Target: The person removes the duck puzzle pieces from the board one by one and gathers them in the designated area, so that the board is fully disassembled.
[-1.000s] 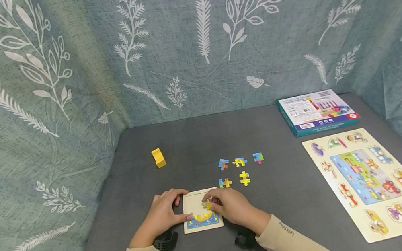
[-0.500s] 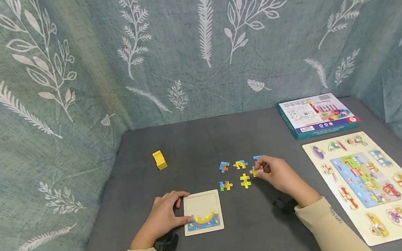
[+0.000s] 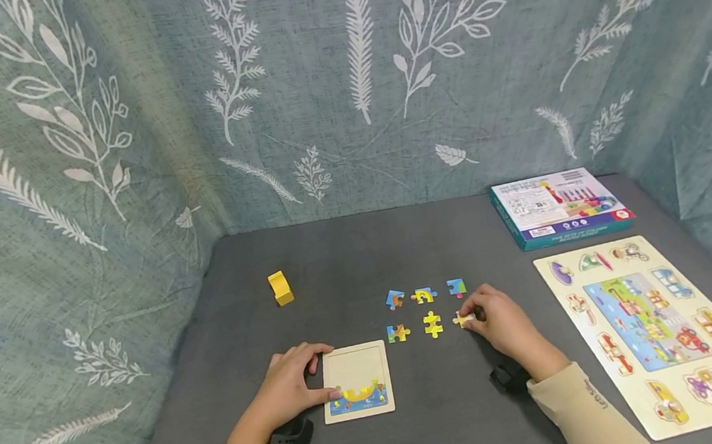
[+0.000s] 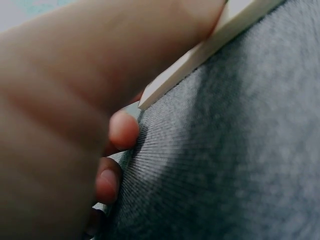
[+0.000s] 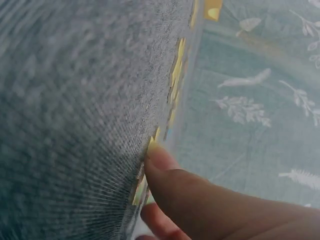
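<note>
My left hand (image 3: 290, 382) rests at the left side of a square wooden puzzle tray (image 3: 357, 365), thumb over its lower left and index finger at the far left corner. In the left wrist view, the thumb lies against the tray's pale edge and other fingertips (image 4: 123, 131) are near the cloth. Along the tray's near side sits a joined blue-and-yellow strip of puzzle (image 3: 359, 397). To the right, my right hand (image 3: 501, 322) pinches a jigsaw piece (image 3: 461, 320) down at the table surface, partly hidden by the fingers. Beside it lies a yellow jigsaw piece (image 3: 432, 324).
More jigsaw pieces lie around, including a blue-green one (image 3: 456, 287) and a rainbow one (image 3: 424, 295). A yellow block (image 3: 281, 288) stands farther left. On the right are a large picture puzzle board (image 3: 642, 384) and a boxed toy (image 3: 561, 209) behind it.
My right hand has carried its jigsaw piece from the tray to the right, then brought it a little nearer, down beside the yellow piece. The left hand has stayed at the tray.
</note>
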The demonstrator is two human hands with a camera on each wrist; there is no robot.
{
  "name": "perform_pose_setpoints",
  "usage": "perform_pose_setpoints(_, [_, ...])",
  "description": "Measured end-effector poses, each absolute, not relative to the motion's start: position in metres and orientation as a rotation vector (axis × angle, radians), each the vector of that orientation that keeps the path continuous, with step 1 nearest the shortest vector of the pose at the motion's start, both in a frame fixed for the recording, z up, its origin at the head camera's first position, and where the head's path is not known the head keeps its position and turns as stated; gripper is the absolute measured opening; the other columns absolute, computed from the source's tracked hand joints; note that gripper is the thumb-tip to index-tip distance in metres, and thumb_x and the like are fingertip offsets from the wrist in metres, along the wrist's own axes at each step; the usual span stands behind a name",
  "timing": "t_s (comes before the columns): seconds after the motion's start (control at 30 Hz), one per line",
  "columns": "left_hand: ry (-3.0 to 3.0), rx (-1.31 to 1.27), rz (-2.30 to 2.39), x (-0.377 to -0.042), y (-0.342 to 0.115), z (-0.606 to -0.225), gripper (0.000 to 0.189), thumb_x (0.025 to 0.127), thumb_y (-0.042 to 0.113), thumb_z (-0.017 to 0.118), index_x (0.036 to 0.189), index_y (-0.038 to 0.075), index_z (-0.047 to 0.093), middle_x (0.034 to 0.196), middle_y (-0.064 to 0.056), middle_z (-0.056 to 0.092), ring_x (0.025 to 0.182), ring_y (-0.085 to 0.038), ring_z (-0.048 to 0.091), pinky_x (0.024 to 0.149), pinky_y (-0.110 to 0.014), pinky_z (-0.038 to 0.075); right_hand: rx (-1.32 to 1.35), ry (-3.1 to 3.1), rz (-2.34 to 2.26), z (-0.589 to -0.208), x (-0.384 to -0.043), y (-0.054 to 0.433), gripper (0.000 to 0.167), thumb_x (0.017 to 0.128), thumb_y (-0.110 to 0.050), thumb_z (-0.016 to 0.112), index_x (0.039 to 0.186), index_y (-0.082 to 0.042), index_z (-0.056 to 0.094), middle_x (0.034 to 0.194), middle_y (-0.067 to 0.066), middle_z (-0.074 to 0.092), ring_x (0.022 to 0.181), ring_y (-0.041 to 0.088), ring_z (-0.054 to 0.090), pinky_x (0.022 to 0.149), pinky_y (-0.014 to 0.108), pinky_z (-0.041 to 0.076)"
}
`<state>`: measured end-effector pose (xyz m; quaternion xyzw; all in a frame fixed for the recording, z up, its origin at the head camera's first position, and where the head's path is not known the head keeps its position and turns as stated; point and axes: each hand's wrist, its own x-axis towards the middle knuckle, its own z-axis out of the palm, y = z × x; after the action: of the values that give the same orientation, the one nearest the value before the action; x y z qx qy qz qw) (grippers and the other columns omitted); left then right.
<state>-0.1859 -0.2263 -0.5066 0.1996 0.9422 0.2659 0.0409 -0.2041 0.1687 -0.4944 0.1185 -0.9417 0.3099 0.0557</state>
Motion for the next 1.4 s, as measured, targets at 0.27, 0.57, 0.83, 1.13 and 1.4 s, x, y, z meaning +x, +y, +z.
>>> perform_pose_setpoints(0.27, [2.891, 0.617, 0.783, -0.186, -0.227, -0.506, 0.067, 0.073, 0.048, 0.096, 0.127, 0.018, 0.069, 0.082, 0.012, 0.043, 0.074, -0.007, 0.039, 0.078, -0.042, 0.026, 0.463, -2.759, 0.886, -0.479, -0.193, 0.136, 0.013, 0.084, -0.004, 0.087, 0.09, -0.011, 0.078, 0.094, 0.002, 0.058, 0.082, 0.02, 0.057, 0.072, 0.037, 0.051])
perform_pose_setpoints(0.57, [2.885, 0.634, 0.823, -0.184, -0.234, -0.505, 0.048, 0.089, 0.042, 0.084, 0.128, 0.019, 0.071, 0.083, 0.013, 0.044, 0.073, -0.005, 0.04, 0.077, -0.041, 0.026, 1.094, -2.876, 1.142, -0.474, -0.168, 0.024, 0.021, 0.096, -0.009, 0.077, 0.116, -0.005, 0.079, 0.084, -0.008, 0.056, 0.069, 0.002, 0.049, 0.064, 0.02, 0.045])
perform_pose_setpoints(0.83, [2.933, 0.581, 0.844, -0.183, -0.226, -0.507, 0.025, 0.101, 0.022, 0.072, 0.125, 0.02, 0.074, 0.086, 0.017, 0.051, 0.078, -0.004, 0.047, 0.079, -0.039, 0.031, 1.104, -3.028, 0.772, -0.487, -0.156, -0.01, 0.034, 0.094, -0.026, 0.082, 0.127, -0.018, 0.077, 0.089, -0.007, 0.052, 0.067, 0.002, 0.043, 0.061, 0.019, 0.041])
perform_pose_setpoints(1.13, [2.971, 0.58, 0.836, -0.181, -0.223, -0.502, 0.023, 0.097, 0.022, 0.078, 0.119, 0.019, 0.076, 0.08, 0.015, 0.044, 0.074, -0.003, 0.043, 0.078, -0.038, 0.028, 0.986, -2.991, 0.82, -0.485, -0.148, -0.015, 0.035, 0.088, -0.025, 0.088, 0.122, -0.02, 0.08, 0.09, -0.009, 0.048, 0.067, 0.002, 0.041, 0.055, 0.02, 0.039])
perform_pose_setpoints(1.4, [2.974, 0.556, 0.847, -0.18, -0.224, -0.505, 0.022, 0.096, 0.023, 0.078, 0.118, 0.02, 0.076, 0.079, 0.015, 0.044, 0.072, -0.003, 0.042, 0.077, -0.038, 0.028, 0.943, -2.969, 0.855, -0.49, -0.144, -0.019, 0.031, 0.088, -0.025, 0.089, 0.117, -0.019, 0.082, 0.092, -0.009, 0.049, 0.071, 0.0, 0.043, 0.057, 0.018, 0.04])
